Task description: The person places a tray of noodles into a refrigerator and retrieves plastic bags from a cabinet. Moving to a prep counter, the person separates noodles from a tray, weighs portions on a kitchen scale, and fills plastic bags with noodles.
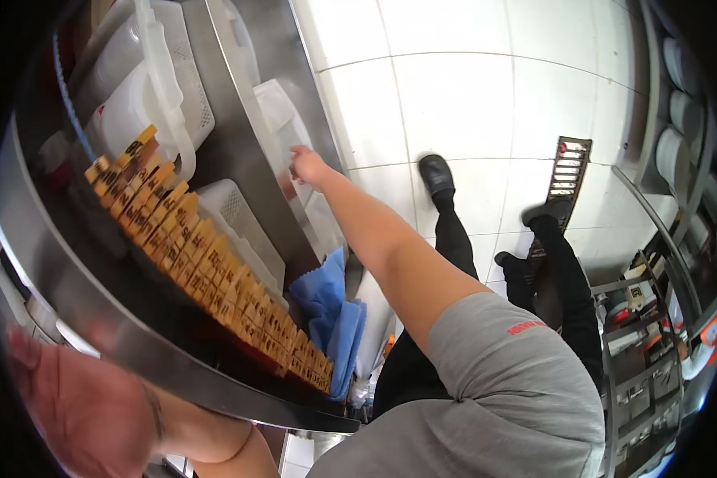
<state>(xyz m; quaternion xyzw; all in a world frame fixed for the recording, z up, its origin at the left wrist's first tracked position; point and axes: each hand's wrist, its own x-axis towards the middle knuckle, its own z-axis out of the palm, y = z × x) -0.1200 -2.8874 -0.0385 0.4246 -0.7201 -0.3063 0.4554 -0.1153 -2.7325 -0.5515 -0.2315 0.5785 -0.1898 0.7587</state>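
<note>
My right hand [307, 168] is stretched out to the steel edge of a low shelf [275, 171], with at least one finger extended. Beside it are a clear plastic container [275, 107] and pale plastic packaging; whether it touches either I cannot tell. My left hand [88, 410] is large, close to the camera and smeared, so its fingers do not read. It hangs by the curved steel counter edge [127, 319]. Between the hands runs a long row of yellow wooden tags [223, 271] with black writing. A folded blue cloth [331, 311] lies at the row's near end.
White plastic baskets [239, 223] stand on the shelf, and a blue cord [72, 103] hangs at the left. Dark shoes [436, 174] and black trouser legs stand on white tiles near a floor grate [567, 171]. Racks [645, 366] and stacked dishes [673, 159] line the right side.
</note>
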